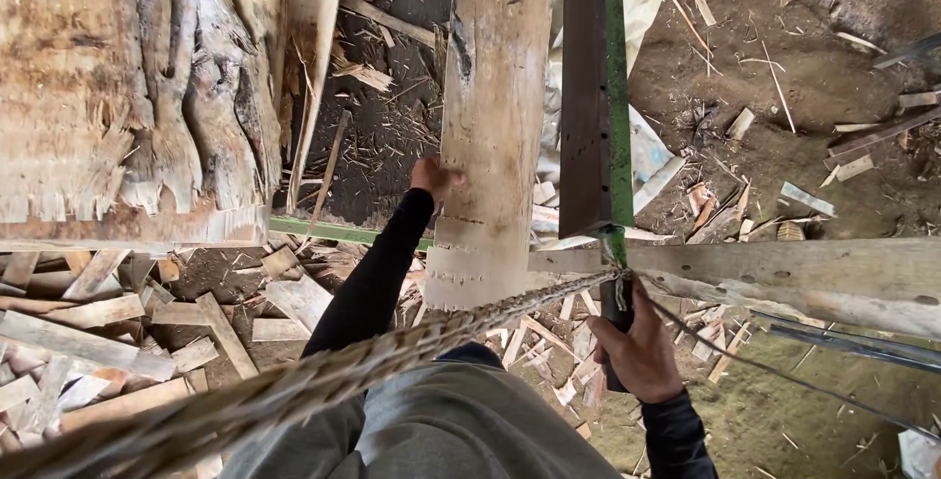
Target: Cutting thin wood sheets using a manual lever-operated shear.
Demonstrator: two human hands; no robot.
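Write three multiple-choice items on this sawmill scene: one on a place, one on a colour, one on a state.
1. Where does the left hand rest?
A. on the left edge of the pale plank
B. on the rope
C. on the wood scraps

2. What colour is the edge of the dark upright beam?
A. red
B. green
C. yellow

3. How is the right hand?
A. open and empty
B. flat on the ground
C. closed around a dark handle

Answers: 1 A, the fingers touch the plank's side. 2 B, a green strip runs along it. 3 C, the fingers wrap the handle below the rope.
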